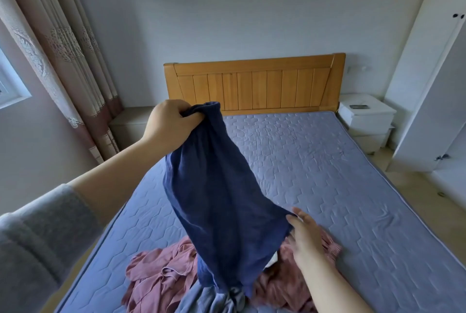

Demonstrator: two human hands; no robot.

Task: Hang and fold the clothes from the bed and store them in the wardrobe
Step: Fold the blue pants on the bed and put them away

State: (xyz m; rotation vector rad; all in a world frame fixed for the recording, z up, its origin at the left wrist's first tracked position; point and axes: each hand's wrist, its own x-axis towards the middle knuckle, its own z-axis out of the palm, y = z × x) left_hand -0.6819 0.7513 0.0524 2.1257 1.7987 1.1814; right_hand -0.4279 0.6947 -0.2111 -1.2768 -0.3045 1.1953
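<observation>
Where pink clothes [156, 277] heap, navy garment [216, 186] hangs before headboard [264, 85].

The dark blue cloth garment [214, 186] looks matt and thin, with a fine, slightly grainy weave. Under it, the dusty pink crumpled clothes [156, 275] are soft, matt cloth. The lavender-blue quilted mattress cover [327, 174] is smooth fabric stitched in hexagons, with a faint sheen. The honey-coloured planked wooden headboard [254, 85] has a satin varnish. The white bedside cabinet [365, 113] and the white wardrobe door [428, 73] look smooth and painted. The grey sleeve [37, 237] is fuzzy knit
</observation>
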